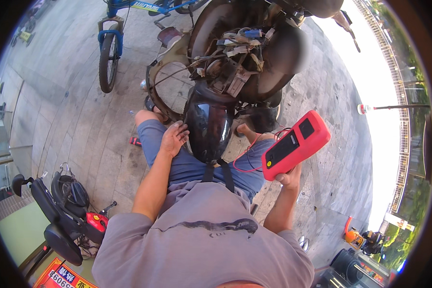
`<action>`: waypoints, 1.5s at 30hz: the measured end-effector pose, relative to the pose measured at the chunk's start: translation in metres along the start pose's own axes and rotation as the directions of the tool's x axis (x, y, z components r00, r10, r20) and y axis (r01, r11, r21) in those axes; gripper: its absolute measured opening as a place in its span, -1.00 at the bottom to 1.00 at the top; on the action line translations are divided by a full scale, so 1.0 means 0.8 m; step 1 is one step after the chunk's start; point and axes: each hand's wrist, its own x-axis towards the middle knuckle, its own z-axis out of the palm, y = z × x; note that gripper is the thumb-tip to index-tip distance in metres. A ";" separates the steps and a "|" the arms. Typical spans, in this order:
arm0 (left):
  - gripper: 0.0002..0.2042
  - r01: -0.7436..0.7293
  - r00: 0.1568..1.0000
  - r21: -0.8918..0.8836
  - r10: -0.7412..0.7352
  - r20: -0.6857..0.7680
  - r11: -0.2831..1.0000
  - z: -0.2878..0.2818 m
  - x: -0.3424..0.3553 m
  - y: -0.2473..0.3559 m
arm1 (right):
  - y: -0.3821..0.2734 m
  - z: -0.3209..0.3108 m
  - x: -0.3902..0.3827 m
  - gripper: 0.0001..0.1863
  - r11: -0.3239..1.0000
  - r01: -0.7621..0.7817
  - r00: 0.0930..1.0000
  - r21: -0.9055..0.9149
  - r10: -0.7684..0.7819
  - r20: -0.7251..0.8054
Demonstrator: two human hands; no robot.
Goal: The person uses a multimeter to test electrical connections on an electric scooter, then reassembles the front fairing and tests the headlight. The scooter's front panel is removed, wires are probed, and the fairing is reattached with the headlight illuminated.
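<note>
In my right hand (289, 177) is a red handheld meter (295, 144) with a black face and a small dark window. My fingers are closed around its lower end, and thin red and black leads (248, 158) loop from it toward my lap. My left hand (174, 139) holds nothing; its fingers are loosely extended above my left thigh, beside a glossy black scooter panel (210, 125). Between my knees stands the partly stripped scooter. Its bundle of wires and connectors (240, 45) hangs exposed above the panel.
A blue bicycle (111, 41) stands ahead on the left. A loose curved frame piece (156, 91) leans beside the scooter. On the paving (81, 134) lies a small red-and-black item (135, 141). Another black scooter (57, 206) is parked at lower left.
</note>
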 end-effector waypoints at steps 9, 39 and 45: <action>-0.56 0.021 1.000 0.039 -0.021 -0.004 0.999 0.001 0.005 -0.002 | 0.039 0.017 0.017 0.01 0.995 -0.101 0.993 0.021 0.099 0.068; -0.60 0.018 0.999 0.005 -0.018 -0.035 1.000 0.000 0.007 -0.003 | 0.061 0.051 0.038 0.23 0.944 -0.257 0.930 -0.207 0.300 0.214; -0.62 0.021 0.999 -0.008 -0.021 -0.026 1.000 -0.001 0.008 -0.003 | 0.056 0.050 0.039 0.25 0.944 -0.247 0.942 -0.217 0.286 0.174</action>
